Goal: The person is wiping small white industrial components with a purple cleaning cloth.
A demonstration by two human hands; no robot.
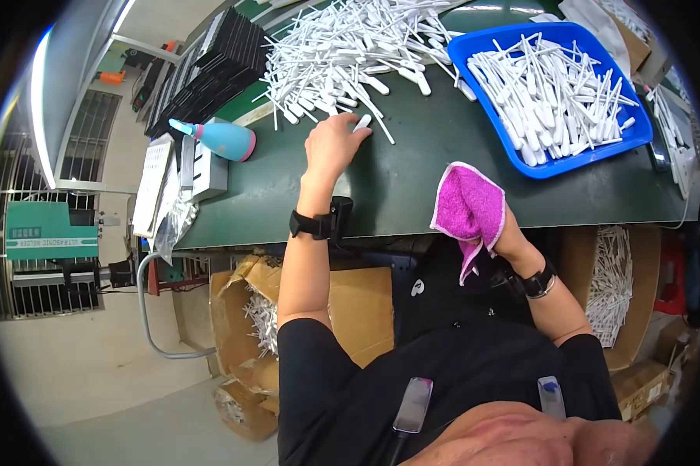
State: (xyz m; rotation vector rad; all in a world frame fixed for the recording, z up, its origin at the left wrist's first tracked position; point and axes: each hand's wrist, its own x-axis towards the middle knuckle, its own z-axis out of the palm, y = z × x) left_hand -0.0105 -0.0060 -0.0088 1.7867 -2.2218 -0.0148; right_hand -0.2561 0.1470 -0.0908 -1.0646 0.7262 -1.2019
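At the near edge of a large heap of white plastic sticks [350, 46], my left hand [334, 147] pinches one white plastic stick [363, 122] between thumb and forefinger. The sticks have a thin stem and a thicker rounded end. A magenta cloth [470, 206] with a pale edge is held in my right hand [511, 237], over the table's front edge. The cloth hides most of that hand's fingers.
A blue tray [513, 159] full of similar sticks lies at the right of the green table [288, 190]. Black stacked trays [210, 66] and a turquoise squeeze bottle [229, 140] stand at the left. Cardboard boxes [365, 311] of white pieces sit below the table.
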